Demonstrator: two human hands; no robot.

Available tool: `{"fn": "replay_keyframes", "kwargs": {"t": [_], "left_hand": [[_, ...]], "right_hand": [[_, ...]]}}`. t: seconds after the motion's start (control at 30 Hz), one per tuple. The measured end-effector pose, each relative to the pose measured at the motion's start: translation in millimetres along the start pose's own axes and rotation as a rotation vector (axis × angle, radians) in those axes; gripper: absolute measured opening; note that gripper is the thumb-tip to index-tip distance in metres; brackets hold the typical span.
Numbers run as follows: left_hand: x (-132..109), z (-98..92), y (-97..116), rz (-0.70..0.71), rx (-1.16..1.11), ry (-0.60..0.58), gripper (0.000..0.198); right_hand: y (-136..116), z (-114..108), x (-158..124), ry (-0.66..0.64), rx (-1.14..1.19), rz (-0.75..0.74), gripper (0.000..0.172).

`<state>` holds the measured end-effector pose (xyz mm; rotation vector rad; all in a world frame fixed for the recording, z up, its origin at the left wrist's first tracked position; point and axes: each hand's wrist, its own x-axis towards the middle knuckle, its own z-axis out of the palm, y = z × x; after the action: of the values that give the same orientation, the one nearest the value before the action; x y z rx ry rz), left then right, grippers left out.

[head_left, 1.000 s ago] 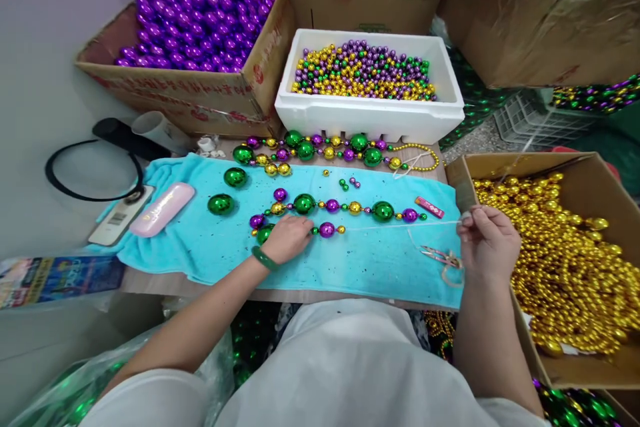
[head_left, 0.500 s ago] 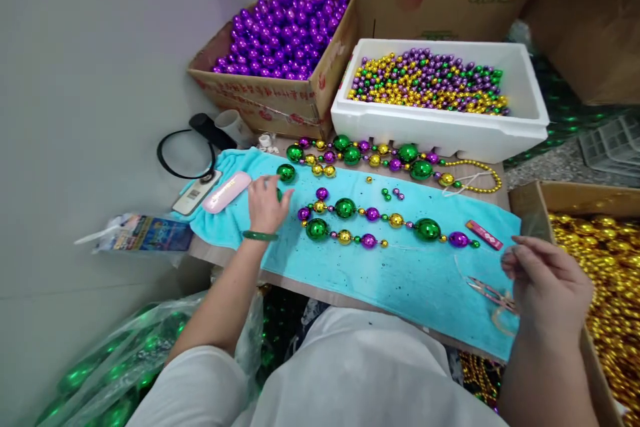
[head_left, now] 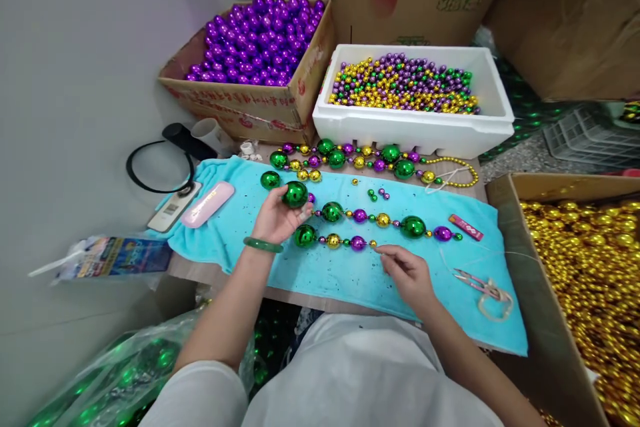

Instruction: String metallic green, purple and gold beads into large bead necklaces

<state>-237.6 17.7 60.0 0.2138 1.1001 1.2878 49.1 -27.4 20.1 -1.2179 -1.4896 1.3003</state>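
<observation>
My left hand (head_left: 283, 215) is closed on a large shiny green bead (head_left: 295, 194), held above the blue towel (head_left: 350, 287). A second large green bead (head_left: 271, 179) lies just beyond it. On the towel is a bead strand of green, gold and purple beads (head_left: 413, 227), its left bend partly hidden by my left hand. My right hand (head_left: 407, 273) pinches the strand's thin string beside the small gold end bead (head_left: 373, 244); the string is barely visible at the fingertips. A finished-looking bead necklace (head_left: 336, 159) with a gold bead loop lies behind.
Small scissors (head_left: 483, 285) and a pink packet (head_left: 465, 227) lie right. A pink case (head_left: 208, 205) and phone (head_left: 175, 207) lie left. Behind stand a carton of purple beads (head_left: 295, 113) and a white foam box (head_left: 410, 130). A carton of gold beads (head_left: 550, 320) stands right.
My left hand has picked up a large green bead and moved right with it. My right hand has swung left from beside the scissors to the strand's end. The view has shifted slightly.
</observation>
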Motion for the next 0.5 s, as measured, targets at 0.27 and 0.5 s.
{"fn": "replay_keyframes", "kwargs": {"t": [0.27, 0.5], "left_hand": [[-2, 43.4, -26, -0.067, -0.091, -0.108, 0.029], [-3, 48.0, -28, -0.065, -0.13, -0.101, 0.032]], "right_hand": [[-6, 0, -2, 0.059, -0.045, -0.009, 0.016], [-6, -4, -1, 0.073, -0.039, -0.002, 0.017]]}}
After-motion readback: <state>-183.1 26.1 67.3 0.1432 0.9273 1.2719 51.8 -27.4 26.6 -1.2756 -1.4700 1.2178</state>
